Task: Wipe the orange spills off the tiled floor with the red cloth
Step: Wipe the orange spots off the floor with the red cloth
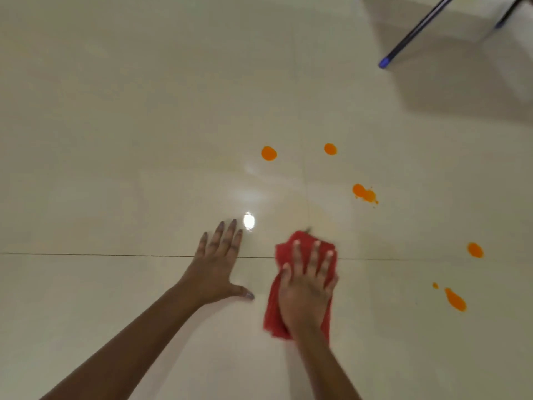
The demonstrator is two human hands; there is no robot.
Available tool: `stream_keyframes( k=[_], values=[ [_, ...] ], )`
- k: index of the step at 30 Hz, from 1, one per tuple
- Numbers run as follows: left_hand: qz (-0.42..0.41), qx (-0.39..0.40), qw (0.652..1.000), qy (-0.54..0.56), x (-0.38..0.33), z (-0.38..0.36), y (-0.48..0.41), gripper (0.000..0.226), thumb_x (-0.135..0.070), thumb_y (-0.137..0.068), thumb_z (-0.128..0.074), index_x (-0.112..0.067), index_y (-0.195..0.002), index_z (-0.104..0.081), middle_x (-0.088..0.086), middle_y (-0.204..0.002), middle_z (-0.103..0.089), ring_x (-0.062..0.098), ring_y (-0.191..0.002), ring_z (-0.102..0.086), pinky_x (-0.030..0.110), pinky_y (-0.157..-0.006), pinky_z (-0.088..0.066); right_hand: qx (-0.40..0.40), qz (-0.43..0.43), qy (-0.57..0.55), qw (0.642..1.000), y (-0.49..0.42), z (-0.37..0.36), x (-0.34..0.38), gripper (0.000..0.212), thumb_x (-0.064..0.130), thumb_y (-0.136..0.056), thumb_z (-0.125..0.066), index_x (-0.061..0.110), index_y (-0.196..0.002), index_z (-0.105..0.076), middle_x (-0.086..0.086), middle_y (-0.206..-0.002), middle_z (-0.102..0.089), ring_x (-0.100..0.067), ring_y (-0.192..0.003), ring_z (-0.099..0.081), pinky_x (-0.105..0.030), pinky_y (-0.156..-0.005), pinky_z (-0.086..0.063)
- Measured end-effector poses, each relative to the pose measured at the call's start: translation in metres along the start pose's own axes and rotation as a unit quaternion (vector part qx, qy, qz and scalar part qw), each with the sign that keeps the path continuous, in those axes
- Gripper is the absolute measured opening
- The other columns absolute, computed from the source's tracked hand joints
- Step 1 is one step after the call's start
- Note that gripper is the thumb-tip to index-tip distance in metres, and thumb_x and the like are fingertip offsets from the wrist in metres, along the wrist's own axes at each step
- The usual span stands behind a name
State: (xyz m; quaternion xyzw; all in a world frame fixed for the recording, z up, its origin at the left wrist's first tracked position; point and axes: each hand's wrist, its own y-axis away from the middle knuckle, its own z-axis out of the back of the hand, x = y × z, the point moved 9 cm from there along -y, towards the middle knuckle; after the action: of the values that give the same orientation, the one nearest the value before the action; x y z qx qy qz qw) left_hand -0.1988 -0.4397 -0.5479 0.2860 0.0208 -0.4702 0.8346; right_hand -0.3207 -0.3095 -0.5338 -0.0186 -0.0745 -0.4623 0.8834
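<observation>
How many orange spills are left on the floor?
5 show: two far ones, a splattered one right of the centre, one at far right, and a long one with a droplet nearby. The cloth may hide more.

**Cloth under the right hand, spills beyond and to its right**

The right hand (307, 287) lies flat on the crumpled red cloth (272, 310) on the glossy cream tiled floor (115, 140). The left hand (216, 269) rests on the floor just left of it. The round orange liquid spills (364, 193) lie beyond and right of it, apart.
</observation>
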Motion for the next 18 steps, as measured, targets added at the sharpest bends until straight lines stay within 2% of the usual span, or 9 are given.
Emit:
stream_keyframes(
  k=[3, 5, 6, 9, 11, 12, 14, 17, 18],
  values=[
    [0.030, 0.013, 0.999, -0.021, -0.012, -0.005, -0.012, 0.136, -0.084, -0.054, -0.050, -0.013, -0.135, 0.033, 0.000, -0.138, 0.046, 0.028, -0.130, 0.040, 0.055, -0.107, 0.017, 0.033, 0.156, 0.017, 0.987, 0.003, -0.008, 0.026, 0.054, 0.042, -0.090, -0.031, 0.034, -0.143, -0.030, -0.007, -0.150, -0.032, -0.036, -0.138, -0.026, -0.058, -0.104, -0.025],
    [0.044, 0.007, 0.998, -0.034, -0.009, -0.004, -0.011, 0.136, -0.083, -0.055, -0.053, -0.014, -0.140, 0.027, -0.002, -0.139, 0.044, 0.028, -0.133, 0.036, 0.056, -0.109, 0.013, 0.030, 0.167, 0.032, 0.985, -0.040, -0.003, 0.010, 0.053, 0.042, -0.090, -0.027, 0.037, -0.143, -0.027, -0.004, -0.152, -0.029, -0.033, -0.140, -0.024, -0.059, -0.105, -0.025],
    [0.045, 0.005, 0.998, -0.035, -0.008, -0.003, -0.009, 0.135, -0.083, -0.055, -0.053, -0.014, -0.141, 0.024, -0.002, -0.139, 0.043, 0.028, -0.134, 0.035, 0.056, -0.110, 0.012, 0.037, 0.124, 0.046, 0.991, -0.062, 0.000, -0.013, 0.053, 0.042, -0.091, -0.024, 0.038, -0.144, -0.021, -0.003, -0.155, -0.022, -0.032, -0.142, -0.017, -0.058, -0.108, -0.021],
    [0.047, 0.017, 0.998, -0.042, -0.013, 0.002, -0.005, 0.134, -0.082, -0.056, -0.054, -0.015, -0.143, 0.022, -0.003, -0.140, 0.043, 0.028, -0.135, 0.033, 0.055, -0.112, 0.009, 0.062, -0.091, 0.011, 0.994, -0.070, 0.010, -0.119, 0.053, 0.040, -0.097, -0.025, 0.039, -0.146, -0.006, -0.002, -0.158, -0.004, -0.028, -0.144, 0.001, -0.053, -0.113, -0.009],
    [0.069, 0.024, 0.997, -0.034, -0.015, 0.004, -0.005, 0.136, -0.081, -0.055, -0.056, -0.013, -0.143, 0.022, 0.000, -0.145, 0.040, 0.030, -0.136, 0.032, 0.056, -0.111, 0.008, 0.014, -0.176, 0.003, 0.984, -0.028, 0.020, -0.152, 0.053, 0.037, -0.096, -0.030, 0.035, -0.146, -0.011, -0.006, -0.157, -0.011, -0.032, -0.143, -0.005, -0.057, -0.111, -0.014],
    [0.067, 0.027, 0.997, -0.034, -0.026, 0.004, -0.008, 0.137, -0.082, -0.055, -0.056, -0.011, -0.142, 0.022, 0.003, -0.147, 0.038, 0.030, -0.135, 0.033, 0.057, -0.110, 0.008, -0.017, -0.181, 0.015, 0.983, -0.001, 0.025, -0.150, 0.053, 0.036, -0.095, -0.031, 0.030, -0.146, -0.019, -0.011, -0.155, -0.020, -0.036, -0.142, -0.014, -0.060, -0.108, -0.020],
    [0.007, 0.016, 0.998, -0.054, -0.057, 0.001, -0.013, 0.138, -0.082, -0.054, -0.055, -0.012, -0.141, 0.026, 0.006, -0.147, 0.038, 0.030, -0.134, 0.035, 0.056, -0.110, 0.013, -0.019, -0.100, 0.004, 0.995, 0.029, 0.017, -0.102, 0.054, 0.037, -0.089, -0.032, 0.024, -0.141, -0.036, -0.016, -0.147, -0.035, -0.042, -0.135, -0.029, -0.062, -0.101, -0.029],
    [-0.088, 0.037, 0.993, -0.067, -0.113, -0.015, -0.022, 0.134, -0.078, -0.058, -0.058, -0.015, -0.140, 0.027, 0.005, -0.147, 0.038, 0.028, -0.133, 0.036, 0.050, -0.110, 0.017, 0.016, 0.075, 0.041, 0.996, 0.007, 0.006, -0.055, 0.054, 0.043, -0.091, -0.026, 0.032, -0.144, -0.026, -0.009, -0.151, -0.029, -0.037, -0.139, -0.023, -0.057, -0.107, -0.020],
    [-0.092, 0.042, 0.992, -0.072, -0.117, -0.018, -0.023, 0.133, -0.077, -0.059, -0.059, -0.015, -0.141, 0.025, 0.004, -0.146, 0.038, 0.028, -0.134, 0.035, 0.049, -0.111, 0.016, 0.026, 0.083, 0.041, 0.995, -0.012, 0.007, -0.061, 0.054, 0.044, -0.091, -0.024, 0.034, -0.145, -0.023, -0.007, -0.153, -0.027, -0.035, -0.140, -0.020, -0.057, -0.108, -0.019]
  ],
)
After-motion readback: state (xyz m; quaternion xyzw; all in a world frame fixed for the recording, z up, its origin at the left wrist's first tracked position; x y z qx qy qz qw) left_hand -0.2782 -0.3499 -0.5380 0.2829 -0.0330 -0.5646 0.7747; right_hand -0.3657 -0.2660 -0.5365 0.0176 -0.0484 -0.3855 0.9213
